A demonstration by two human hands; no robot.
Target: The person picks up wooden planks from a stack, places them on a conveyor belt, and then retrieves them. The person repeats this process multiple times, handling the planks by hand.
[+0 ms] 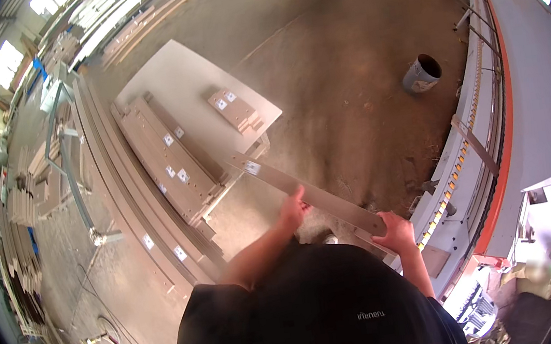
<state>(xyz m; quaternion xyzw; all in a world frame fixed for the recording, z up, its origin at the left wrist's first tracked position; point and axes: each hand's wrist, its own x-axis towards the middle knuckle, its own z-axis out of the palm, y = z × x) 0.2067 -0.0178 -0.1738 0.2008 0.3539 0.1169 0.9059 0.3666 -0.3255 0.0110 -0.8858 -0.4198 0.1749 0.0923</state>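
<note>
A long, narrow brown board (324, 200) slants in front of me, its far-left end near the stacked panels and its near-right end beside the machine. A white label (251, 167) is stuck near the far end. My left hand (293, 211) is closed on the near edge around the board's middle, thumb up against it; the fingers underneath are hidden. At the near-right end my right hand (396, 231) grips the board, thumb on top. Another brown strip (476, 146) lies across the machine's conveyor edge (458, 177) to the right.
Labelled brown panels (174, 160) are stacked at left on a pale sheet (173, 67), with a small pile of short pieces (235, 109). Long boards (127, 183) lie farther left by a metal frame (65, 170). A bucket (421, 74) stands on the floor. Someone is far off, top right.
</note>
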